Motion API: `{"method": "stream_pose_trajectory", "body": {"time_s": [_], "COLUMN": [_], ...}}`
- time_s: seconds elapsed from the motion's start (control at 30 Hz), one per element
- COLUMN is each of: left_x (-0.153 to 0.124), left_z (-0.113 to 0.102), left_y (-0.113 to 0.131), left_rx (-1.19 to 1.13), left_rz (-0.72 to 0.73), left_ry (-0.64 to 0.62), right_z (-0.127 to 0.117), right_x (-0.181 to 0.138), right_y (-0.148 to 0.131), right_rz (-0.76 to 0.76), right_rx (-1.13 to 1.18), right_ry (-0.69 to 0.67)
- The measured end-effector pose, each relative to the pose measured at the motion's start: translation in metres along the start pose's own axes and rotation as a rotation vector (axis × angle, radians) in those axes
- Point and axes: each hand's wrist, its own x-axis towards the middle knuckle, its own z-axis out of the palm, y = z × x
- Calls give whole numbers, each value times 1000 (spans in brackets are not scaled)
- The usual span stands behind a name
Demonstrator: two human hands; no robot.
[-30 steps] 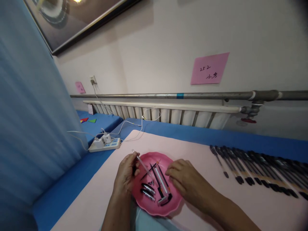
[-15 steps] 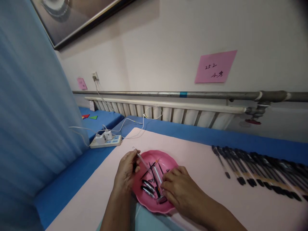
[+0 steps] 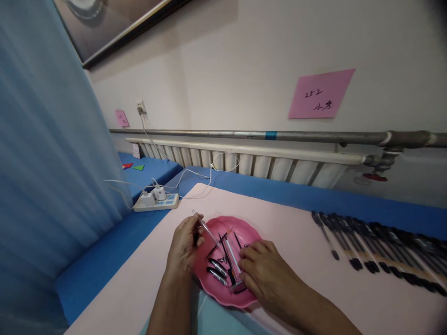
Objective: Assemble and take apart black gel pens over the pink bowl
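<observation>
A pink tray [image 3: 251, 228] lies on the pale pink mat, holding several pen parts: clear barrels [image 3: 232, 253], black refills and dark caps [image 3: 217, 270]. My left hand [image 3: 183, 244] rests at the tray's left rim, its fingers closed on a thin clear pen tube [image 3: 206, 228] that slants up to the left. My right hand [image 3: 261, 272] reaches into the tray from the right, fingers curled down onto the parts near a clear barrel; what they pinch is hidden.
A row of several assembled black pens [image 3: 377, 246] lies on the mat at the right. A white power strip [image 3: 155, 202] with plugs and cables sits on the blue cloth at the left. A radiator [image 3: 251, 165] and pipe run along the wall behind.
My right hand has moved left from the tray's right rim down onto the parts in the tray. My left hand keeps hold of the clear tube. The view has shifted slightly.
</observation>
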Motion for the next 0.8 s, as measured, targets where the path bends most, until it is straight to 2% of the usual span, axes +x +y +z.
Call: {"method": "stream_pose_trajectory", "body": {"time_s": [0.1,0.2,0.33,0.43,0.5,0.67,0.8], "left_x": [3,4,2,0,0,4,5], "left_z": [0,2,6,7,7,4,4], "left_y": [1,2,2,2,2,2,0], "left_rx": [-56,-108,-144,-153,-161,-172,-132], "left_rz": [-35,-75,-122,-151,-162,-152,-128], "left_ry": [-15,-47,-99,-129,-134,-117,-125], "right_z": [-1,-5,-13,-16,-14,-5,-4], "right_x": [2,4,3,-2,-4,-3,-3], "right_y": [0,6,25,39,44,43,44], "right_rz": [-2,34,251,453,537,570,552], "right_rx": [35,151,345,454,525,675,676], "right_ry": [8,115,319,243,177,152,182]}}
